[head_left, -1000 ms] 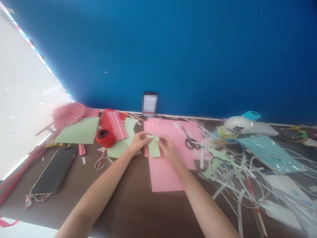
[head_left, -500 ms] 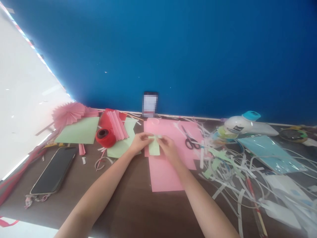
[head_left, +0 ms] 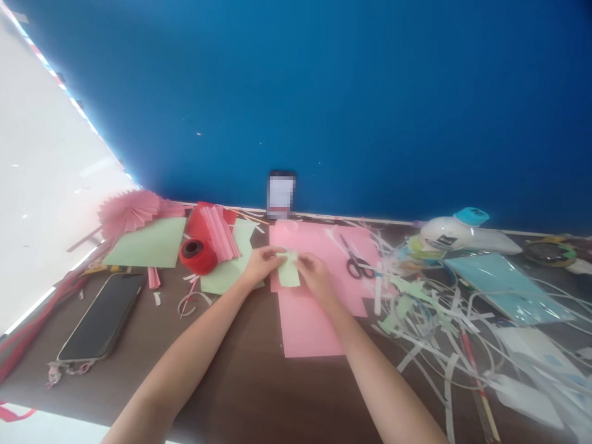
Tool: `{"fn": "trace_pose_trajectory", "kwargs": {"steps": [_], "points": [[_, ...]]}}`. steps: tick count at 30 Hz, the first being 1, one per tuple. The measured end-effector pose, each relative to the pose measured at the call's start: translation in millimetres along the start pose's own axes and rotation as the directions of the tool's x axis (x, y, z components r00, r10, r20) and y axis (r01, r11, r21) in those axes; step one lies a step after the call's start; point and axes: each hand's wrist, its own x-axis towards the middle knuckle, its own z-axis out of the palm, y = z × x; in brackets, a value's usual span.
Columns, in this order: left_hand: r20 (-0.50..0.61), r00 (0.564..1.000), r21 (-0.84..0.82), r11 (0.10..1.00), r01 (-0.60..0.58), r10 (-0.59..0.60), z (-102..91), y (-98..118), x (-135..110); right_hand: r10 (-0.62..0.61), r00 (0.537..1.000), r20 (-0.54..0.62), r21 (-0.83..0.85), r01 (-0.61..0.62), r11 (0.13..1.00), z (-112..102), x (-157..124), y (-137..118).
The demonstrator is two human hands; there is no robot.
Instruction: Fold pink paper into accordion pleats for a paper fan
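Observation:
A small pale green paper piece (head_left: 288, 274) is held between both hands above a pink sheet (head_left: 308, 320) on the dark table. My left hand (head_left: 259, 265) pinches its upper left edge with closed fingers. My right hand (head_left: 313, 274) pinches its upper right edge, fingers closed too. Black-handled scissors (head_left: 355, 264) lie on the pink sheet just right of my right hand.
A red ribbon roll (head_left: 197, 254), pink pleated fans (head_left: 128, 209) and green sheets (head_left: 147, 243) lie at the left. A phone (head_left: 102, 317) rests near the left edge. A tangle of white paper strips (head_left: 435, 320), a white punch tool (head_left: 456, 233) and a blue packet (head_left: 504, 285) fill the right.
The visible length of the green paper has shortened a little, its lower edge now higher. Both hands have stayed almost in place.

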Motion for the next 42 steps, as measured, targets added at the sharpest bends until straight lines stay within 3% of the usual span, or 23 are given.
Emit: {"fn": "trace_pose_trajectory", "kwargs": {"steps": [8,13,19,28,35,42], "points": [[-0.023,0.999,-0.005,0.999,0.04,-0.04,0.4,1.0,0.1,-0.028,1.0,0.004,-0.004,0.028,1.0,-0.7,2.3,1.9],[-0.039,0.999,0.021,1.0,-0.002,0.003,1.2,4.1,-1.8,0.017,1.0,0.004,-0.023,-0.017,1.0,-0.3,1.3,-1.3],[0.02,0.998,0.097,0.993,-0.066,0.064,1.4,2.7,-1.7,0.027,1.0,-0.009,-0.047,-0.027,0.999,0.3,0.8,-1.1],[-0.014,1.0,0.037,0.999,-0.002,0.002,1.0,0.9,-0.1,0.009,1.0,0.0,-0.022,-0.009,1.0,0.5,1.6,0.6],[-0.024,1.0,0.082,0.997,-0.008,0.01,-0.3,0.9,-0.6,0.026,1.0,0.011,-0.036,-0.026,0.999,-0.5,1.9,1.2],[0.01,1.0,-0.016,0.999,-0.028,0.028,1.6,-0.9,0.8,-0.002,1.0,0.005,-0.004,0.002,1.0,0.2,3.3,5.8]]}}
